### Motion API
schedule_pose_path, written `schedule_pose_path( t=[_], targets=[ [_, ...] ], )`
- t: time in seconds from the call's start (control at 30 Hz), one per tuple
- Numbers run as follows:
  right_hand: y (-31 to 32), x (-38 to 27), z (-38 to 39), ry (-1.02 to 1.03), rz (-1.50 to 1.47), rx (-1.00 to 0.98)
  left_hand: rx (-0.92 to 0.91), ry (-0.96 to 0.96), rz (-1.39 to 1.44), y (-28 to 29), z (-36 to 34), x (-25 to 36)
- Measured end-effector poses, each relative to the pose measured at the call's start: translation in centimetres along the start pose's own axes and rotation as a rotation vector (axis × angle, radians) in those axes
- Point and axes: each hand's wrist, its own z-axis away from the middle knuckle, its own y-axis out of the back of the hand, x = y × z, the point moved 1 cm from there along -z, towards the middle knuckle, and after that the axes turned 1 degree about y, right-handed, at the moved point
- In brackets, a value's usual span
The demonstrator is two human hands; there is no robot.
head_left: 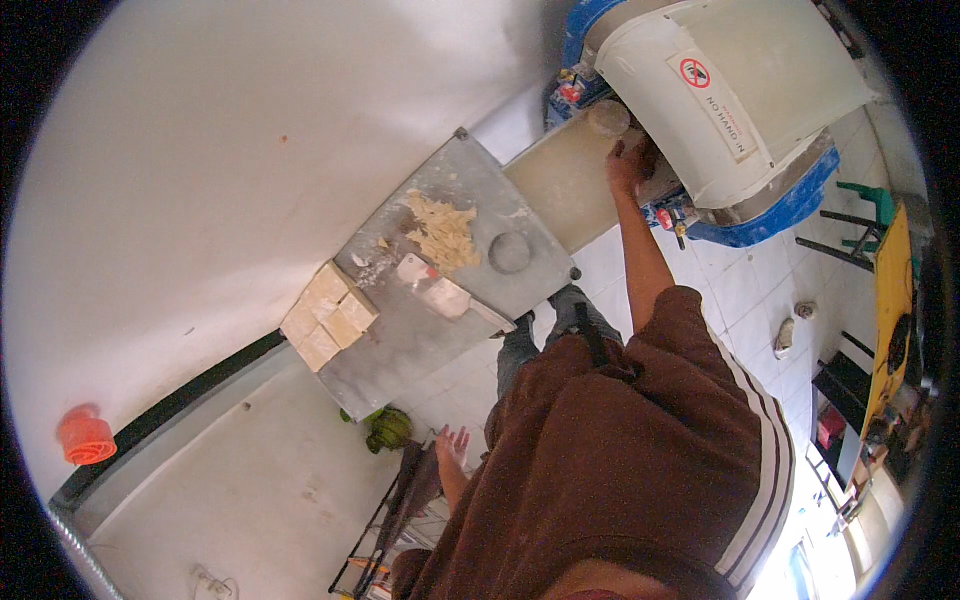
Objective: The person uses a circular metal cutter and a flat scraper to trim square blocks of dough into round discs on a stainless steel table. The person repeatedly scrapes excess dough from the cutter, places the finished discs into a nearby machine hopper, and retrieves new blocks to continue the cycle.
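Right hand (631, 165), grip too hidden to tell, apparently tends the white-hooded, blue-sided machine (725, 105); next calls for keeping fingers clear.

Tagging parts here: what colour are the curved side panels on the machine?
The curved side panels are blue, best seen in the head view.

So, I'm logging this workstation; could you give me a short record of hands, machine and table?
Machine: pale curved cover, blue ends
Right hand: beside the cover's edge; grip unclear
Left hand: open, apparently empty
Table: grey
On table: loose pale dough-like pieces, pale blocks at one edge, flat blade-like tool, round flat thing
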Motion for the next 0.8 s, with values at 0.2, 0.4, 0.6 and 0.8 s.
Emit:
schedule_pose_path(
  t=[0.2,0.4,0.6,0.8],
  targets=[
    [-0.4,-4.1,-0.1,-0.047,-0.054,-0.113,0.02,0.075,0.054,-0.6,1.2,0.3],
    [-3.6,-2.6,0.0,0.013,-0.016,-0.143,-0.016,0.052,0.003,0.3,1.0,-1.6],
    [-3.1,-1.9,-0.2,0.007,0.167,-0.122,-0.052,-0.039,0.021,1.0,1.2,-3.7],
    [4.8,-7.6,7.0,0.555,-0.238,-0.006,0.002,-0.158,-0.045,-1.7,0.0,-1.6]
  ],
)
